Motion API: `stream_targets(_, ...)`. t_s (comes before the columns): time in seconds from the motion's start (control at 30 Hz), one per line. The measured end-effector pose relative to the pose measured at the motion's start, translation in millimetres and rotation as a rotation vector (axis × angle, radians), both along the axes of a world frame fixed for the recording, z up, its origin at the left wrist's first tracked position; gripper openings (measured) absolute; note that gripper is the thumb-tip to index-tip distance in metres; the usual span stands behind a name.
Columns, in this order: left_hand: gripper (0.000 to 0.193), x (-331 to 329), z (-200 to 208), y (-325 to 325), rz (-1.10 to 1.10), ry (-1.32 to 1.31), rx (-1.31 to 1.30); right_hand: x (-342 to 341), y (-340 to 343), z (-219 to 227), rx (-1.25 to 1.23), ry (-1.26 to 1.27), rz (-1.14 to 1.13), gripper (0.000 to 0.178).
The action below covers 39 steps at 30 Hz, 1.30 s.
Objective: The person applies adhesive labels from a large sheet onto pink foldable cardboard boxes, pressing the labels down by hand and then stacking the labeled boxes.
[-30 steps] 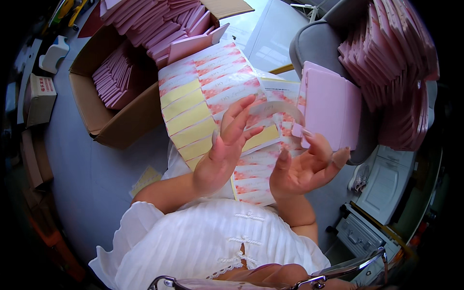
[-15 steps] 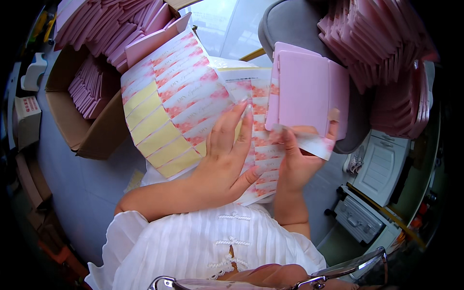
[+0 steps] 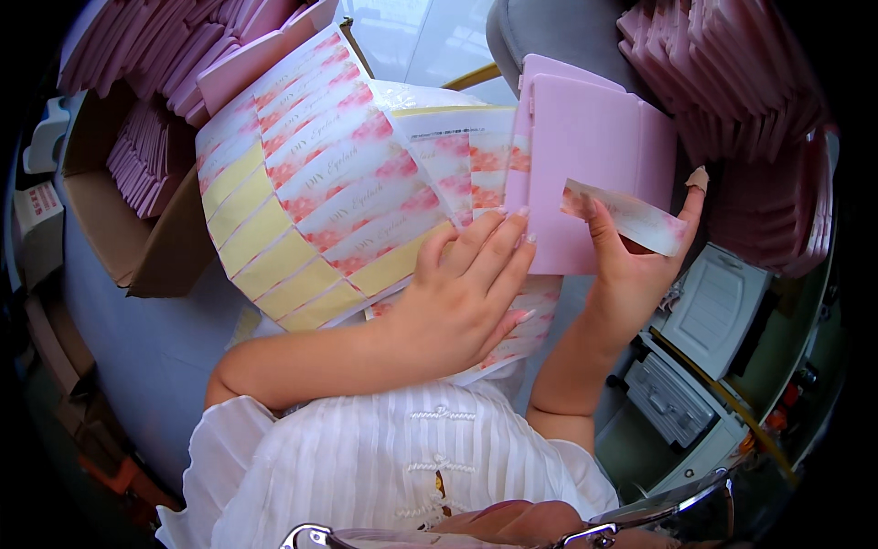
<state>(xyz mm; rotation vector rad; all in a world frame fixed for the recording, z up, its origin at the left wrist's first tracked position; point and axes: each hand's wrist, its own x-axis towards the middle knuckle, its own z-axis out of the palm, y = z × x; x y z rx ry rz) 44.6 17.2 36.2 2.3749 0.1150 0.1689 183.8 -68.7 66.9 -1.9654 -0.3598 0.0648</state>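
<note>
My right hand (image 3: 631,265) holds a peeled sticker label (image 3: 636,218), white with pink-red flower print, over a flat pink plastic case (image 3: 585,137). Its thumb is at the label's left end; a raised finger has a beige tip cover. My left hand (image 3: 457,297) lies flat, fingers stretched, its fingertips by the lower left edge of the case. Under that hand are sheets of the same labels. The upper label sheet (image 3: 338,165) has bare yellow backing strips at its lower left; another label sheet (image 3: 489,165) lies partly beneath the case and hand.
At upper left, a cardboard box (image 3: 174,247) holds many pink cases, with more stacked above it. Another tall stack of pink cases (image 3: 722,73) rises at upper right beside a grey chair seat (image 3: 549,37). A white cabinet (image 3: 713,311) and silver case (image 3: 672,398) stand at lower right.
My right hand has moved right and slightly up with the label, now over the case's lower part. The left hand has slid right across the sheets to the case's edge.
</note>
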Motion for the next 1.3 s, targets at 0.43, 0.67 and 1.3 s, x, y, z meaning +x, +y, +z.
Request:
stream_targets(0.43, 0.043, 8, -16, -1, 0.059, -0.068, -0.07, 6, 11, -16, -0.307, -0.303, 0.159, 0.088)
stream_targets(0.67, 0.04, 11, -22, -5, 0.078, -0.084, -0.052, 5, 13, -18, -0.282, -0.233, 0.148, 0.091)
stream_targets(1.3, 0.045, 15, -25, -5, 0.091, -0.088, -0.134, -6, 22, -18, -0.377, -0.33, 0.12, 0.089)
